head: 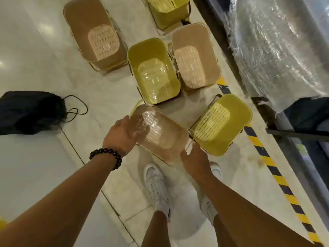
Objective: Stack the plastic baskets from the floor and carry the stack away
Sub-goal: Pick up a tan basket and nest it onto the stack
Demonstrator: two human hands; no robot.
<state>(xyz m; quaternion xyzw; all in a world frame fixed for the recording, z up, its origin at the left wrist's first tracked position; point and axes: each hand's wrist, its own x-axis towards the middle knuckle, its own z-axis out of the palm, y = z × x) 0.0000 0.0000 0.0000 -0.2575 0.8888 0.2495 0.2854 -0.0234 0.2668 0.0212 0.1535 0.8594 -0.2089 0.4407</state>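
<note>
Several plastic baskets stand open on the pale floor. Nearest to me is a tan basket (160, 134), blurred and tilted. My left hand (121, 134) grips its left rim. My right hand (195, 160) holds its near right corner. To the right of it sits a yellow basket (222, 125). Beyond stand another yellow basket (154, 72) and a tan basket (195, 56) side by side. Farther back are a large tan basket (92, 32) at the left and a yellow basket (167, 9) at the top edge.
A black drawstring bag (30, 111) lies on the floor at the left. A plastic-wrapped bulk (277, 41) on a dark frame fills the right side, bordered by yellow-black hazard tape (272, 164). My white shoes (156, 184) stand just behind the held basket.
</note>
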